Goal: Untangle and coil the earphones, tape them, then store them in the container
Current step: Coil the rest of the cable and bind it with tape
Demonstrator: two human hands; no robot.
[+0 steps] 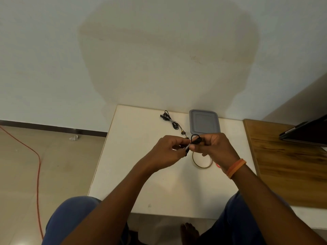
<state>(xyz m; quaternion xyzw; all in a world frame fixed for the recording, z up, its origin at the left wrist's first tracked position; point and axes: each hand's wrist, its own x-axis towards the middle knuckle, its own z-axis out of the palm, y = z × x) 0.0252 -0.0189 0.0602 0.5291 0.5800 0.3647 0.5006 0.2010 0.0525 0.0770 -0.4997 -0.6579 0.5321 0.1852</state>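
L hand (169,147) & R hand (212,145) both pinch black earphone cord (194,140) above white table (141,174); tape roll (202,160) below, grey container (204,123) near far edge.

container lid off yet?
No, the grey lid sits closed on the container at the table's far edge.

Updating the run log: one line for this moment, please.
left hand: pinching earphones | right hand: gripping same | tape roll: on table | container: lidded
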